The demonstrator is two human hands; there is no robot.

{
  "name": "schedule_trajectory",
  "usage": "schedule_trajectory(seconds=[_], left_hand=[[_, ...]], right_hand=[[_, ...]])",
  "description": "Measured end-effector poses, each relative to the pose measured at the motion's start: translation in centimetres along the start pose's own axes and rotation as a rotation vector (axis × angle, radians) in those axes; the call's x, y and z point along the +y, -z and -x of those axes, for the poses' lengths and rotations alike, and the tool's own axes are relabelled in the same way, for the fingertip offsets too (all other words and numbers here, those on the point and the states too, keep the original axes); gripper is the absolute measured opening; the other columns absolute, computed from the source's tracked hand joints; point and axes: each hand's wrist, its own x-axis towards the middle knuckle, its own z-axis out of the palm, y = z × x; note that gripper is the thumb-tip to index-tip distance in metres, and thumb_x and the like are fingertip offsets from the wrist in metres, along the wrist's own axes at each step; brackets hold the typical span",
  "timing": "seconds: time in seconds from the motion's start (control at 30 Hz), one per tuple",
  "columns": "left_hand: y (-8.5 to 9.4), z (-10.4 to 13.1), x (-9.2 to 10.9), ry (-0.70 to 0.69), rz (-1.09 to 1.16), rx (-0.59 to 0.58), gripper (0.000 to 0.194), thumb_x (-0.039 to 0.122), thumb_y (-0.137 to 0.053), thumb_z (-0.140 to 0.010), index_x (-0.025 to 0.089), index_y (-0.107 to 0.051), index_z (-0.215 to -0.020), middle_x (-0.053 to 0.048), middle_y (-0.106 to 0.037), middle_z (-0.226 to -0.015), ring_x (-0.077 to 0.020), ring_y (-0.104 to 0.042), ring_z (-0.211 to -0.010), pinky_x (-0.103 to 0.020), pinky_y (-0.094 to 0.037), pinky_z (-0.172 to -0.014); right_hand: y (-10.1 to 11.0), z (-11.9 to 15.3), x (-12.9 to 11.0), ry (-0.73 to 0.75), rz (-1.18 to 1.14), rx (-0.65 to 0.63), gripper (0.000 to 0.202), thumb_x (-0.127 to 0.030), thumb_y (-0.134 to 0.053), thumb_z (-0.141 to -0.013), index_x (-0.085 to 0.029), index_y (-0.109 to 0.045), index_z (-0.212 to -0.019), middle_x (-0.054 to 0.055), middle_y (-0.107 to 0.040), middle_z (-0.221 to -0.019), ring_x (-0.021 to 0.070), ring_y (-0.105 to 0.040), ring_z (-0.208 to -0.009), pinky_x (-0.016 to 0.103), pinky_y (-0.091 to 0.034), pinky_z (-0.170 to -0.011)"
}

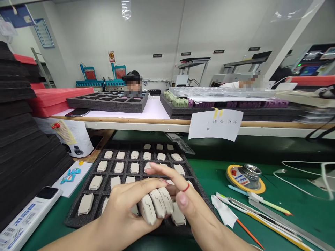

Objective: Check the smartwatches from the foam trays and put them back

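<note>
at the lower centre of the frame i see 3 cases (157, 205) in the left hand (131, 198), with the right hand (185, 191) just to their right. beneath both hands lies a foam tray (72, 219), more cases in its compartments. a long box (28, 218) lies to its left at the lower left. at the lower right, slim tools (268, 224) lie on the bench (209, 167), a container (252, 172) behind them. a tall foam stack (23, 139) fills the left edge. above the tray's far end, a shelf (157, 108) crosses the frame, bearing a 2nd tray (110, 105) left of centre and a 3rd tray (180, 114) at the right.
</note>
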Motion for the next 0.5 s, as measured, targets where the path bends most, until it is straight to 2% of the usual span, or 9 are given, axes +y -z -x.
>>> schedule_trajectory(seconds=[0.1,0.23,0.3,0.33,0.37,0.43,0.5], left_hand=[[0.1,0.1,0.1,0.031,0.044,-0.013,0.045,0.014,-0.075,-0.073,0.025,-0.062,-0.115,0.0,-0.076,-0.105,-0.0139,-0.073,-0.084,-0.017,-0.056,-0.076],[0.0,0.3,0.1,-0.006,0.012,0.034,0.044,0.019,-0.078,-0.073,0.026,-0.063,-0.113,0.0,-0.076,-0.108,-0.0192,-0.072,-0.098,-0.027,-0.051,-0.096],[-0.1,0.3,-0.1,-0.04,0.015,0.027,0.047,0.017,-0.078,-0.072,0.027,-0.063,-0.116,-0.001,-0.075,-0.11,-0.0213,-0.07,-0.102,-0.035,-0.043,-0.107],[-0.3,0.3,-0.3,-0.056,0.031,0.014,0.048,0.017,-0.077,-0.073,0.028,-0.063,-0.117,-0.001,-0.075,-0.11,-0.0221,-0.069,-0.104,-0.038,-0.041,-0.11],[-0.4,0.4,-0.4,-0.062,0.055,-0.003,0.046,0.019,-0.077,-0.075,0.028,-0.063,-0.118,-0.002,-0.075,-0.11,-0.0228,-0.068,-0.106,-0.039,-0.041,-0.11],[-0.7,0.5,-0.6,-0.043,0.119,-0.031,0.037,0.026,-0.073,-0.081,0.029,-0.066,-0.116,-0.005,-0.071,-0.115,-0.0242,-0.063,-0.114,-0.038,-0.045,-0.105],[-0.9,0.7,-0.8,0.009,0.175,-0.053,0.027,0.034,-0.066,-0.086,0.031,-0.069,-0.113,-0.007,-0.06,-0.128,-0.0253,-0.057,-0.122,-0.036,-0.049,-0.102]], right_hand=[[0.3,-0.6,0.5,-0.079,-0.207,0.044,0.053,-0.062,-0.028,-0.097,-0.038,-0.037,-0.143,0.007,-0.049,-0.143,0.0262,-0.061,-0.116,0.043,-0.053,-0.095],[0.7,-1.3,1.0,-0.159,-0.344,-0.001,0.061,-0.067,-0.03,-0.094,-0.033,-0.039,-0.144,0.01,-0.055,-0.136,0.0262,-0.065,-0.109,0.043,-0.055,-0.09],[0.6,-1.4,1.0,-0.193,-0.398,-0.082,0.068,-0.069,-0.042,-0.089,-0.03,-0.037,-0.145,0.012,-0.059,-0.132,0.0273,-0.065,-0.11,0.043,-0.055,-0.09],[0.5,-1.4,0.9,-0.206,-0.414,-0.113,0.074,-0.067,-0.054,-0.084,-0.029,-0.036,-0.145,0.012,-0.059,-0.132,0.0281,-0.065,-0.111,0.043,-0.054,-0.091],[0.2,-1.4,0.9,-0.21,-0.412,-0.124,0.083,-0.062,-0.068,-0.077,-0.029,-0.035,-0.146,0.012,-0.059,-0.133,0.0286,-0.063,-0.114,0.043,-0.053,-0.094],[-0.3,-1.4,0.9,-0.2,-0.376,-0.093,0.103,-0.041,-0.088,-0.062,-0.03,-0.032,-0.147,0.01,-0.061,-0.131,0.0286,-0.062,-0.117,0.044,-0.048,-0.101],[-0.8,-1.5,0.9,-0.162,-0.333,-0.028,0.113,-0.023,-0.092,-0.055,-0.03,-0.028,-0.148,0.006,-0.069,-0.116,0.0265,-0.065,-0.111,0.045,-0.045,-0.105]])
